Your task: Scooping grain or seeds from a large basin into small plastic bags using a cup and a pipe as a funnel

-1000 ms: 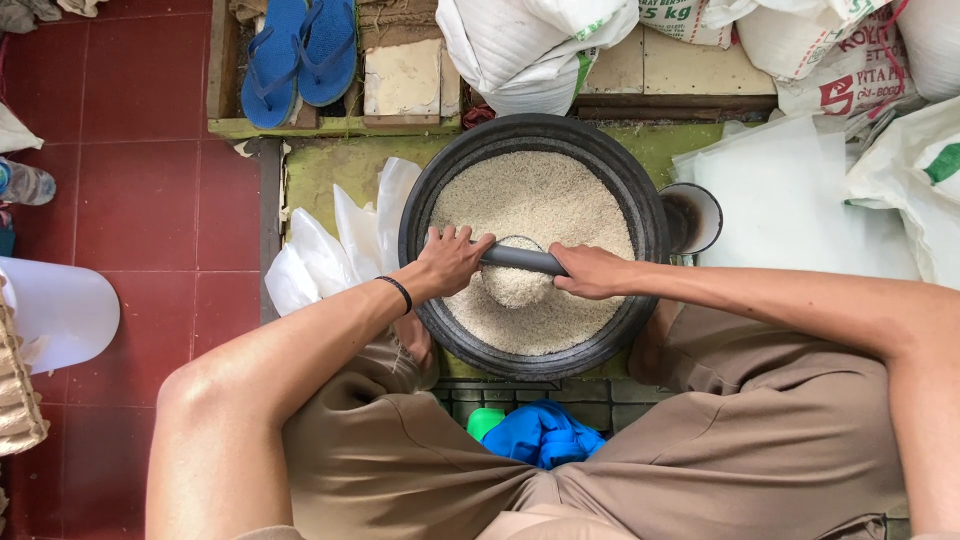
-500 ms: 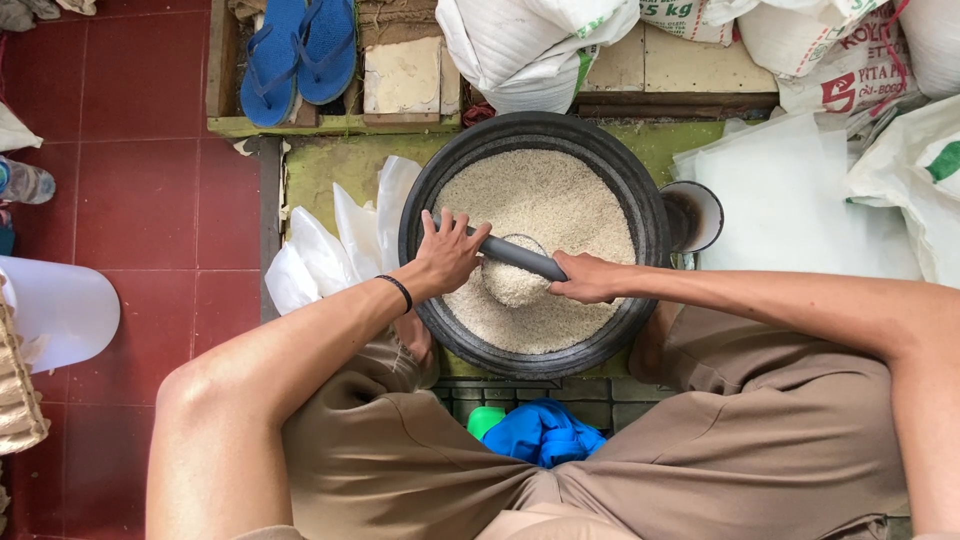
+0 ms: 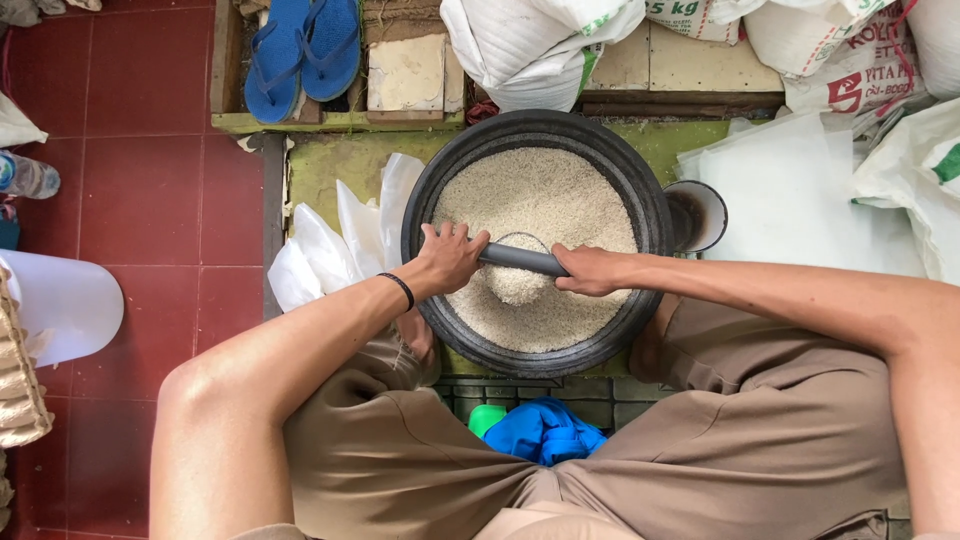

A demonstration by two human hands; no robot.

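The red tiled floor [image 3: 150,200] carries a black basin [image 3: 650,200] of rice on a green mat [image 3: 340,165]. White sacks [image 3: 530,45] lie along its far edge, blue sandals [image 3: 300,45] at the far left, clear bags [image 3: 330,245] beside the basin.

- The scoop [image 3: 515,272] now sits nearly level, its bowl heaped with rice, after tilting a moment ago.
- The right hand [image 3: 590,270] has slid slightly closer along the handle.

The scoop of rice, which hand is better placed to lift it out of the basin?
Probably the right hand: it grips the handle of the scoop, which sits heaped in the rice. The left hand rests at the rim of the basin, touching only the scoop's end.
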